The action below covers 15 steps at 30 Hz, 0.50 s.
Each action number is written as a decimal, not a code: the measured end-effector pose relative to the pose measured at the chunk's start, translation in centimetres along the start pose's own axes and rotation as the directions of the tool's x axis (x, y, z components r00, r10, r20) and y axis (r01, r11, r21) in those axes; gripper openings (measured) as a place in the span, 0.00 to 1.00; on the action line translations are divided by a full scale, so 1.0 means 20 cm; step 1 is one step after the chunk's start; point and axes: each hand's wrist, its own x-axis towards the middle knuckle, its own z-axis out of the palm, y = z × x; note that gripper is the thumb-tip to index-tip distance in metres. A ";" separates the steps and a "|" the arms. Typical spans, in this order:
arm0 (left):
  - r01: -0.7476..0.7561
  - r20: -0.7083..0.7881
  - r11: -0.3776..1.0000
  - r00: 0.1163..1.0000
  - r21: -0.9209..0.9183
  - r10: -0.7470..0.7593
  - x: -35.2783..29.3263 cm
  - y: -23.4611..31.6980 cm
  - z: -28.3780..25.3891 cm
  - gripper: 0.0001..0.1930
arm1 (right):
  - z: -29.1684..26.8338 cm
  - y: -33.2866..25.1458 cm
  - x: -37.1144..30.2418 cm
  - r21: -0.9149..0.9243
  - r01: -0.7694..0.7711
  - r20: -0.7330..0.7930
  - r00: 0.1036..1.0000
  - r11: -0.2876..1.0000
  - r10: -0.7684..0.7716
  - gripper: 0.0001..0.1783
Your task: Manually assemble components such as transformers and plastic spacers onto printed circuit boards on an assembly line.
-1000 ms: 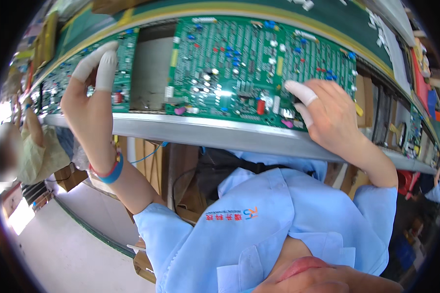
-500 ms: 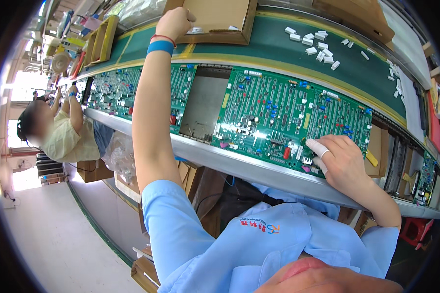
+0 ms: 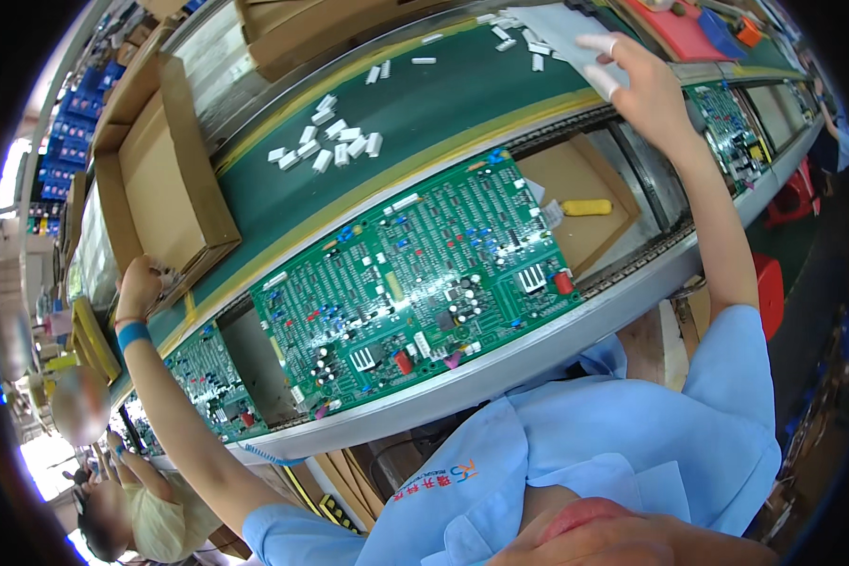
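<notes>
My left hand (image 3: 140, 288), a blue band on its wrist, is at the near end of a shallow cardboard box (image 3: 151, 203). Its fingers are curled in beside some small pale parts (image 3: 168, 277); whatever they grip is too small to tell. Away at the far right, my right hand (image 3: 643, 92) hovers over the edge of the green bench, with white covers on its fingertips. Those fingers are apart, pointing towards a white sheet (image 3: 561, 36) and several white connectors (image 3: 538, 62). Between my arms lies a large green circuit board (image 3: 424, 274), touched by neither hand.
More white connectors (image 3: 335, 141) are scattered across the green bench top (image 3: 424, 104). A yellow-handled tool (image 3: 585, 207) rests on cardboard in the conveyor gap right of the board. Further boards (image 3: 208, 382) sit along the line to the left, where a co-worker (image 3: 165, 509) stands.
The view has turned right. My right hand has left the circuit board and reached out to the far bench edge. My left hand is still at the cardboard box, now lower at its corner.
</notes>
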 end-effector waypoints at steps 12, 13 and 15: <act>-0.325 -0.442 0.734 0.896 -0.596 0.038 -0.56 0.95 -0.07 0.13 | 0.19 0.67 -0.01 0.012 -0.215 0.138 0.968 0.977 0.211 0.22; -0.402 -0.447 0.680 0.886 -0.613 0.120 -0.63 1.07 -0.03 0.13 | 0.20 0.68 -0.01 0.041 -0.215 0.147 0.967 0.976 0.207 0.22; -0.492 -0.425 0.633 0.864 -0.598 0.270 -0.77 1.28 0.05 0.13 | 0.23 0.69 -0.01 0.127 -0.217 0.164 0.967 0.968 0.195 0.23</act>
